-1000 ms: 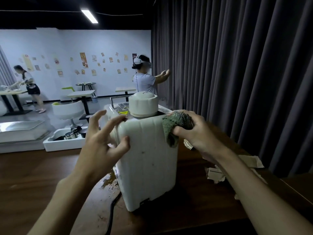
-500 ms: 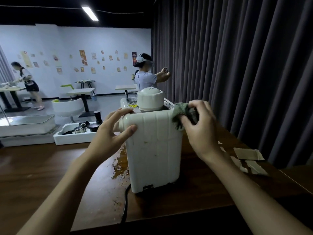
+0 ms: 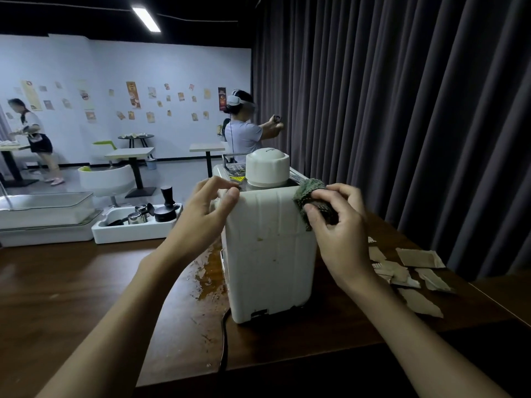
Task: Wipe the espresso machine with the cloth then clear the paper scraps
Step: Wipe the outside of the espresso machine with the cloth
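Cloth (image 3: 309, 192), green and bunched, is pinched by the right hand (image 3: 342, 234) against the top-right edge of the white plastic espresso machine (image 3: 270, 254); the left hand (image 3: 201, 219) grips the top-left corner as a brace.

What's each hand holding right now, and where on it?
Right hand grips the cloth bunched in its fingers, against the top right corner of the espresso machine. Left hand grips the machine's top left corner.

dim foreground; light is supplied by a ceiling strip lamp (image 3: 146, 19) and reflected off the far white wall (image 3: 172, 61). edges are bowed by wide-angle distortion; the background is rendered soft.
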Demonstrator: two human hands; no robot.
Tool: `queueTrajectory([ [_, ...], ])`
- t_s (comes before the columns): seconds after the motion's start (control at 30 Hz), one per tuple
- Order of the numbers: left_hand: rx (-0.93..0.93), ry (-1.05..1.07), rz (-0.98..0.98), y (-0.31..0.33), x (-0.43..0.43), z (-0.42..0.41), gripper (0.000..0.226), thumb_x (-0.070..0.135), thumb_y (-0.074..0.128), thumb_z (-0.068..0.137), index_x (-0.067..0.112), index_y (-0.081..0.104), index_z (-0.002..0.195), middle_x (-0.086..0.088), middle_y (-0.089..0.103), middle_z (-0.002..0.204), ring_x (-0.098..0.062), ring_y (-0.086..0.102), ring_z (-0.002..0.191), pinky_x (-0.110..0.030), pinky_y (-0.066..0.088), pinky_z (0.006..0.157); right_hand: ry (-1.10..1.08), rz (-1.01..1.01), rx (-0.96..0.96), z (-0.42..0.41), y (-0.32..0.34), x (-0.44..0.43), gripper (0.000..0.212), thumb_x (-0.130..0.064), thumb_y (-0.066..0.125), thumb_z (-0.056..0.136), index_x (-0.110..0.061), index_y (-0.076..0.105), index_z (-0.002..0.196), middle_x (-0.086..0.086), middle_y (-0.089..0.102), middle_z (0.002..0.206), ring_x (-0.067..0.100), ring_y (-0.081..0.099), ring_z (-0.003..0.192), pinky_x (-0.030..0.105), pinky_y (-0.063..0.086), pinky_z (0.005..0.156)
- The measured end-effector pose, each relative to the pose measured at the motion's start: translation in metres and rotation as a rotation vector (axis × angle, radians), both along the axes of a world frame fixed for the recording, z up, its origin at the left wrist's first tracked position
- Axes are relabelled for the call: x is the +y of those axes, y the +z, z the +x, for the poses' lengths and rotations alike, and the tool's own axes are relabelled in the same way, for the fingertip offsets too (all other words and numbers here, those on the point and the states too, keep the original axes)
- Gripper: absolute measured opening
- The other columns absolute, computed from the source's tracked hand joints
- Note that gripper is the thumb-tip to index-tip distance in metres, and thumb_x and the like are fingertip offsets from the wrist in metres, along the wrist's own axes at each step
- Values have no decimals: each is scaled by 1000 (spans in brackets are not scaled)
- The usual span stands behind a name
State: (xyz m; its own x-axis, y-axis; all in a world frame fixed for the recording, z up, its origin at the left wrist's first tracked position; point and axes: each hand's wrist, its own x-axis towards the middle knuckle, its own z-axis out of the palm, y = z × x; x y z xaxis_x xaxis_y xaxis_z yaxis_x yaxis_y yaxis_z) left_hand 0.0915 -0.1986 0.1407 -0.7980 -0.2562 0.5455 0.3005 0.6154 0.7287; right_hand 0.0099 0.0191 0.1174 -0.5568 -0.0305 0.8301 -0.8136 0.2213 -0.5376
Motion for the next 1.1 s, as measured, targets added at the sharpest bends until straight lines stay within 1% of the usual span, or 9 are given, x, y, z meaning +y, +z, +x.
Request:
queueTrajectory([
  [0.17,44,30,-23,-2,6,-2,7,44,51,101,46,54,95,9,55,125,10,47,110,-29,41,88,-51,5,32,0,-7,-1,33,-14,72,82,-11,55,111,2,52,111,22,53,107,46,49,90],
  [0.23,51,25,-39,-4,5,-2,6,49,50,100,50,54,95,10,54,126,11,48,111,-26,41,88,-114,45,85,3,-9,-3,28,-20,72,83,-9,61,106,4,55,113,24,53,107,44,48,90],
  [0.37,59,23,-53,-5,6,-2,9,40,49,102,45,53,96,15,50,120,16,44,108,-16,38,86,-48,71,54,14,-13,-10,24,-31,66,90,-9,69,96,7,52,123,17,54,111,25,45,96],
  [0.47,61,17,-61,-4,7,-1,9,38,49,101,45,52,97,26,45,115,19,43,108,-11,34,85,-51,134,45,14,-19,-11,10,-13,73,85,-7,65,84,7,55,111,10,52,100,10,37,88],
  [0.53,56,12,-56,-3,7,-1,9,38,49,102,45,52,97,26,45,115,19,43,107,-8,34,84,-53,206,12,14,-18,-10,20,-10,77,80,-8,60,91,2,54,100,10,49,93,14,38,81],
  [0.67,55,10,-74,-3,8,0,8,39,48,102,46,50,99,11,47,120,15,44,108,-8,33,84,-29,306,36,14,-6,-2,27,-7,76,81,-3,69,107,5,61,102,18,58,96,19,43,86],
  [0.8,71,13,-74,-4,8,-1,6,38,49,101,43,51,101,8,47,123,18,44,108,-7,34,86,-69,117,201,23,11,4,17,0,70,85,0,68,102,3,54,105,11,53,99,18,46,87],
  [0.93,64,19,-72,-6,8,-1,9,37,49,102,33,54,108,7,46,123,16,44,109,-6,33,85,-194,69,226,12,13,-6,32,-3,75,80,1,60,107,10,45,120,6,39,114,15,38,100],
  [1.1,55,18,-80,-6,8,-1,12,40,48,101,33,53,110,7,46,124,13,44,110,-9,35,85,-260,165,145,4,-12,-5,32,-26,75,83,-11,69,110,14,45,127,30,45,117,33,42,98],
])
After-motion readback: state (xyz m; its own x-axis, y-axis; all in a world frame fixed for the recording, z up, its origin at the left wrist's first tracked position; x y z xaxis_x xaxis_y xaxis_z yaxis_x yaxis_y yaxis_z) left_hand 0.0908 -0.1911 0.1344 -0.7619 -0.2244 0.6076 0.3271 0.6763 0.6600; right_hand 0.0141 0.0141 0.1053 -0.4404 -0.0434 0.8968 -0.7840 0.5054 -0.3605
